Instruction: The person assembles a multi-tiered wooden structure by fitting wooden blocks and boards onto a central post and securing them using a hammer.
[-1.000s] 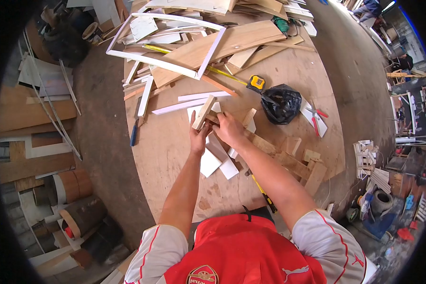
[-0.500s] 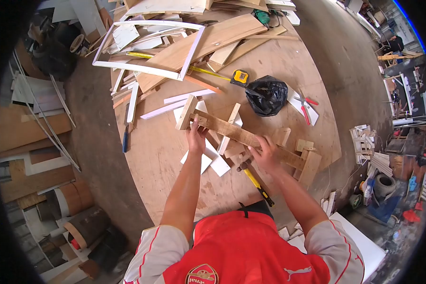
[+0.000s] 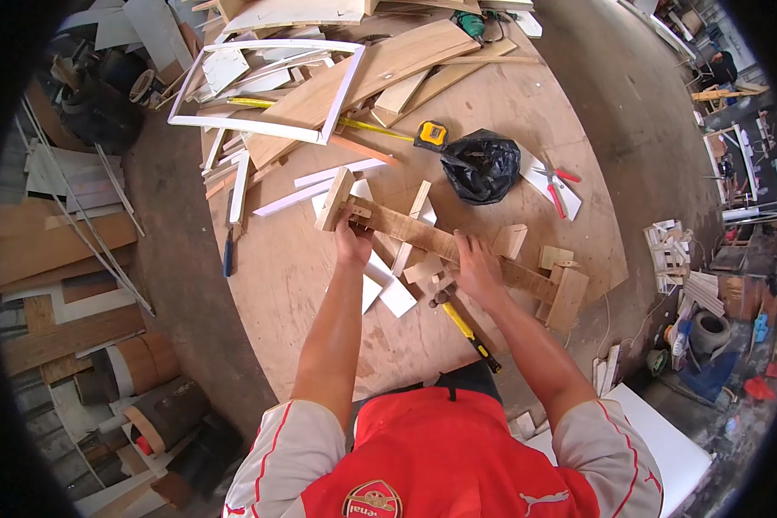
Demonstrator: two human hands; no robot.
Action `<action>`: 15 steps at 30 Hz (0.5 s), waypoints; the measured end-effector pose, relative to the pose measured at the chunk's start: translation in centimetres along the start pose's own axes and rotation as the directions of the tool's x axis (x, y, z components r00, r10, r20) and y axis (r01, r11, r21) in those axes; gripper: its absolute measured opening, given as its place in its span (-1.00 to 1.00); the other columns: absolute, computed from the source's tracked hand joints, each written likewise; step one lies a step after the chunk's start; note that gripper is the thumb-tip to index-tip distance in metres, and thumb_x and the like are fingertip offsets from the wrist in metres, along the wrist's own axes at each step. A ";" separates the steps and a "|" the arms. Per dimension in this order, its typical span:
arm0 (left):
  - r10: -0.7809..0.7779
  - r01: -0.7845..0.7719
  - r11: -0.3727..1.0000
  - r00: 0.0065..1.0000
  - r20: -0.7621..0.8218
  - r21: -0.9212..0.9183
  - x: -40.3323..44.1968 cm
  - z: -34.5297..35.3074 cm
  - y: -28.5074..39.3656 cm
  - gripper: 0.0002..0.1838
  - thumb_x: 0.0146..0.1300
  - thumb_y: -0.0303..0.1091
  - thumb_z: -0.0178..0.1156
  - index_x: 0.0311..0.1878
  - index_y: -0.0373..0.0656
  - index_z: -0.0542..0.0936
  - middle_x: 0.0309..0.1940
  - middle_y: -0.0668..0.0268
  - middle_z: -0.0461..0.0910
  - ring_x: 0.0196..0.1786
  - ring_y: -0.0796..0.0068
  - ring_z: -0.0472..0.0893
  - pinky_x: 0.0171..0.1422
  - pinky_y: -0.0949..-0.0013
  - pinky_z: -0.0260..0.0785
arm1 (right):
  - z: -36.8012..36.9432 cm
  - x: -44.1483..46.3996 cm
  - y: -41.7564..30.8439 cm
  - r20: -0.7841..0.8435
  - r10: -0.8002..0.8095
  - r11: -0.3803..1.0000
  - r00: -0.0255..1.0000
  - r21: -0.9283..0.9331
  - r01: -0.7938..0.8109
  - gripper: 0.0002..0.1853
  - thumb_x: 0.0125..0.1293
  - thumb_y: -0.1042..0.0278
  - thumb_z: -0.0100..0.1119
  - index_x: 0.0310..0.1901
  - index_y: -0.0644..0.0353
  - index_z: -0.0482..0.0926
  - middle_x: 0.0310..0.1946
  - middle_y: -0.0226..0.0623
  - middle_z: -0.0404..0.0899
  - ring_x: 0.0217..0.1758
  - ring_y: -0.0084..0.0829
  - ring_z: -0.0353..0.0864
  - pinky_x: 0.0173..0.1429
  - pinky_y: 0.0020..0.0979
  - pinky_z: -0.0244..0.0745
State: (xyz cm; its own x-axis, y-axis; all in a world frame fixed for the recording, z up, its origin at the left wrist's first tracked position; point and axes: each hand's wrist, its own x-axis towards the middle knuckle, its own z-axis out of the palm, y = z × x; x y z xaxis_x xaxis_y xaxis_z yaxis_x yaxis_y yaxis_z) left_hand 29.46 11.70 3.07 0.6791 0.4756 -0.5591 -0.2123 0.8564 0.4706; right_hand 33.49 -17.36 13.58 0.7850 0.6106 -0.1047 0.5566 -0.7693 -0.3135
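Note:
A long wooden frame piece, with short blocks across both ends, lies at a slant over the worktable. My left hand is closed around its left end, close to the end block; part of the fingers is behind the wood. Further right, my right hand wraps over the middle of the same piece. Under and beside it are white strips and small wood offcuts. Below my right hand, a hammer with a yellow and black handle rests on the table.
On the worktable are a black plastic bag, a yellow tape measure, red-handled pliers and a blue-handled tool. A white frame, stacked boards and a green power tool occupy the far end.
My right hand has shifted slightly left along the wooden piece and its fingers lie flatter over it. The piece has turned a little in my left hand, showing a small block near its left end.

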 end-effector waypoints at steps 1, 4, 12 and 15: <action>-0.007 0.007 1.000 1.000 0.024 0.000 -0.3 0.4 0.2 -0.51 0.31 -0.14 0.40 0.24 -0.01 0.52 0.10 0.31 0.60 0.16 0.31 0.60 0.25 0.12 0.51 | 0.1 0.0 0.3 0.039 0.035 0.999 0.999 -0.006 -0.035 -0.19 0.21 0.27 0.43 0.49 0.10 0.29 0.19 0.03 0.53 0.32 0.06 0.48 0.32 -0.01 0.48; -0.034 0.033 0.999 0.998 0.054 0.021 -0.9 1.0 0.8 -0.52 0.31 -0.12 0.39 0.23 -0.02 0.53 0.10 0.27 0.64 0.18 0.29 0.61 0.27 0.11 0.51 | 0.3 0.0 1.0 0.127 0.127 0.992 0.984 -0.035 -0.124 -0.30 0.32 0.36 0.27 0.50 -0.02 0.31 0.19 0.06 0.54 0.29 0.07 0.52 0.31 0.00 0.50; 0.020 -0.025 0.999 0.994 0.104 0.040 -2.6 1.1 0.1 -0.51 0.42 -0.09 0.30 0.31 -0.02 0.46 0.18 0.21 0.64 0.21 0.26 0.63 0.29 0.11 0.55 | -1.2 -0.7 1.4 0.153 0.159 0.987 0.975 -0.042 -0.154 -0.33 0.36 0.43 0.14 0.52 -0.17 0.36 0.04 0.05 0.62 0.11 0.10 0.64 0.26 0.02 0.52; 0.050 -0.049 0.999 0.995 0.091 -0.016 -4.7 1.3 -0.9 -0.49 0.48 -0.12 0.24 0.38 -0.06 0.39 0.23 0.15 0.61 0.29 0.11 0.61 0.29 0.10 0.58 | -3.0 -1.6 2.1 0.074 0.067 0.996 0.995 -0.056 -0.063 -0.23 0.23 0.54 0.19 0.51 -0.14 0.36 -0.04 -0.02 0.64 0.06 0.06 0.65 0.15 -0.01 0.59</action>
State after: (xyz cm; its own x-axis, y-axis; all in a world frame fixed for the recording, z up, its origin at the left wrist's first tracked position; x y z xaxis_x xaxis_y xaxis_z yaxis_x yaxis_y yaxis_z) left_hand 27.38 8.43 6.09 0.7288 0.4977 -0.4702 -0.2565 0.8352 0.4864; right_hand 34.20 -20.55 15.93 0.7983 0.5699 -0.1950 0.5206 -0.8156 -0.2525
